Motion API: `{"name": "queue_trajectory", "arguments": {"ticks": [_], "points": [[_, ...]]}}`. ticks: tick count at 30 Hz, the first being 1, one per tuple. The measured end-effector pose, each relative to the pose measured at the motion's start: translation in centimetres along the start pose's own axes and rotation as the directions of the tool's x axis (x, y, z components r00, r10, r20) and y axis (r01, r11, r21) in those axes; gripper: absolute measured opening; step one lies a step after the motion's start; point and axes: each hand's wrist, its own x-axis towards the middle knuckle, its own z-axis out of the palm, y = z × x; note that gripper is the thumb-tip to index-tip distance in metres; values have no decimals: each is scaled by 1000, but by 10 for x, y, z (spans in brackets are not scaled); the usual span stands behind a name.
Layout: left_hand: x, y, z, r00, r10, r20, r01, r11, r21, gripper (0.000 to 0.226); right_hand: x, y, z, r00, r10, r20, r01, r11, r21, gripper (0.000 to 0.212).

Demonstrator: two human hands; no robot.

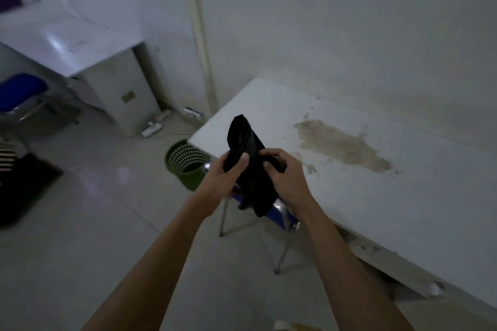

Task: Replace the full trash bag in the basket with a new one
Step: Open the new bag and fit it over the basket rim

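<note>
- Trash bag (248, 158), black and still folded into a crumpled bundle, is held up in the air in front of the person, over the near corner of the white surface (349, 196); that surface is the largest thing in view and carries a brown stain (341, 145).
- Floor of pale tiles lies below, with a blue-seated metal chair (279, 223) tucked under the surface's edge.
- Green basket (185, 161) with a perforated wall stands on the floor just beside the surface's far corner; it shows no liner inside.
- Left hand (224, 173) is closed on the bag's left side, thumb pressed on top.
- Right hand (285, 172) pinches the bag's right side with curled fingers.
</note>
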Motion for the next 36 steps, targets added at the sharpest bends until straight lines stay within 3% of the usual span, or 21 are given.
{"name": "queue_trajectory", "arguments": {"ticks": [4,9,13,16,19,24,26,28,30,32,34,36], "points": [[6,21,-86,994,-69,-90,59,991,-117,61,35,-17,78,999,-3,-44,5,999,50,30],[26,31,-185,965,-88,-246,56,990,-133,40,83,-30,154,997,-15,-75,20,998,67,24],[52,35,-253,949,-76,-305,42,993,-114,41,136,-34,201,995,-26,-95,27,1000,13,21],[80,41,-298,944,-69,-323,34,993,-111,46,180,-33,230,990,-20,-138,21,1000,4,20],[118,52,-337,945,-49,-323,13,994,-111,33,227,-31,256,986,-3,-166,2,1000,-1,19],[181,83,-391,969,-55,-240,41,997,-65,34,304,-27,298,975,66,-211,-80,995,-60,18],[207,93,-412,971,-30,-238,20,999,-43,36,330,-28,316,969,63,-240,-100,985,-143,16],[230,102,-431,971,-3,-239,-4,1000,-29,36,350,-32,335,968,-41,-248,-72,900,-429,19],[251,109,-446,975,19,-220,-23,1000,-14,32,366,-38,355,990,-120,-75,67,863,-501,44],[273,114,-460,983,40,-180,-37,999,19,26,379,-51,377,980,26,199,39,948,-317,69],[294,118,-475,989,59,-132,-52,997,51,25,394,-54,400,907,192,375,-120,971,-207,64],[315,123,-489,992,81,-100,-74,995,73,26,412,-47,417,912,167,375,-80,968,-238,62]]}}
